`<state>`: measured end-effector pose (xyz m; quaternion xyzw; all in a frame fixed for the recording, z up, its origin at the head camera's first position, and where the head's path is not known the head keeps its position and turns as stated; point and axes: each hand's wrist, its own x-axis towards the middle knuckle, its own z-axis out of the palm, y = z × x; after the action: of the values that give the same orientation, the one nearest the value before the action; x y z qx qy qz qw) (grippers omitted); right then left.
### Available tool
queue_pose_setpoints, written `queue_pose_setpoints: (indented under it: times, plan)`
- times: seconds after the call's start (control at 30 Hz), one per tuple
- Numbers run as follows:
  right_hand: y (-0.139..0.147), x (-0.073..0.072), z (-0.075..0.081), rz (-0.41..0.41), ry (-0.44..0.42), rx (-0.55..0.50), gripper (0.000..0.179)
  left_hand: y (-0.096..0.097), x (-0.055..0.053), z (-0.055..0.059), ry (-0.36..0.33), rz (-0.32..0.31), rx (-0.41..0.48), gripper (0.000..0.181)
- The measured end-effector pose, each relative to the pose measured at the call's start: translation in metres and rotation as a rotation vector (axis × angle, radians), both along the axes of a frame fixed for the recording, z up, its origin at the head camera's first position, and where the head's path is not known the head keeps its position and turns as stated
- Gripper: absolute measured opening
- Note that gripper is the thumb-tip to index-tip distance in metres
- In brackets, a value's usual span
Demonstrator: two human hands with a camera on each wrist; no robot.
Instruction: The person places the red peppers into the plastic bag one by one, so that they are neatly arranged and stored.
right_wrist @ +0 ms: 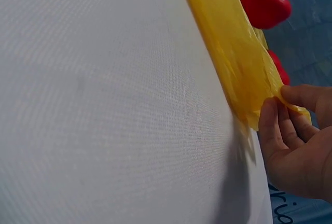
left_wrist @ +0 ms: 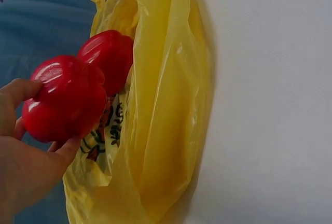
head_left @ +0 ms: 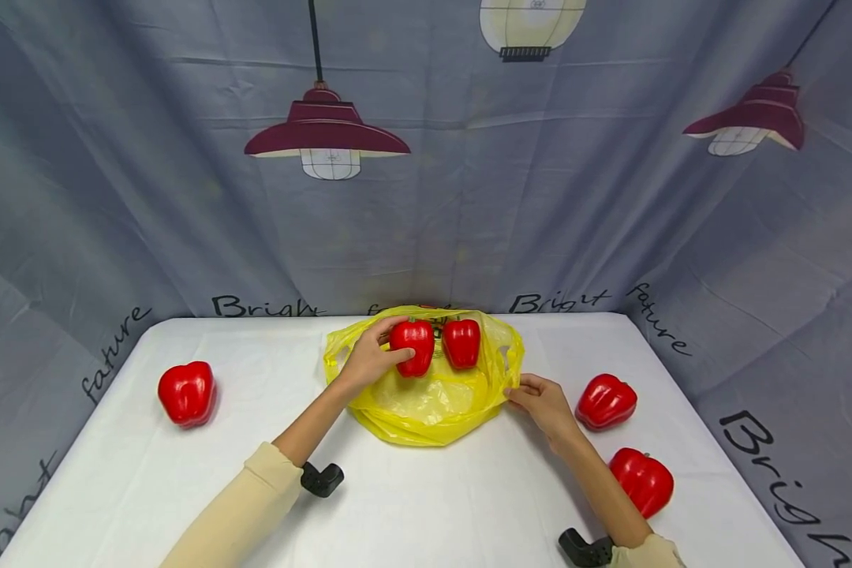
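I have a red pepper [head_left: 412, 347] over the mouth of a spread yellow plastic bag [head_left: 461, 398]; how deep it sits I can't tell. My left hand [head_left: 371, 356] grips it, thumb on the near side and fingers curled round the other. Just beside it, a second pepper [head_left: 461, 344] lies in the bag, near dark print on the plastic. My right hand [head_left: 543, 404] pinches the bag's right edge between thumb and fingertips, barely parted, with only thin plastic between them. Nearest that hand, a third pepper [head_left: 607, 401] rests on its side on the white table [head_left: 468, 505], and a fourth [head_left: 641, 480] lies closer to me, partly hidden by my right forearm. A fifth [head_left: 188, 394] sits well apart on the left. Black devices [head_left: 323, 480] show at both wrists, next to beige sleeves [head_left: 237, 505]. Beyond the table I see a grey-blue curtain [head_left: 433, 213] printed with lamps and lettering.
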<state>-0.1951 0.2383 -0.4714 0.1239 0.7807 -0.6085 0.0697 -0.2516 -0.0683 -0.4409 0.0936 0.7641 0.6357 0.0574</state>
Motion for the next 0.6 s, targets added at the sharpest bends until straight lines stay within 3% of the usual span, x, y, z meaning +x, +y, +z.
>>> queue_pose_setpoints:
  times: [0.6]
  plan:
    - [0.001, 0.001, -0.001, 0.000, 0.007, -0.009, 0.038, 0.021, -0.024, -0.019, -0.022, 0.085, -0.002, 0.060]
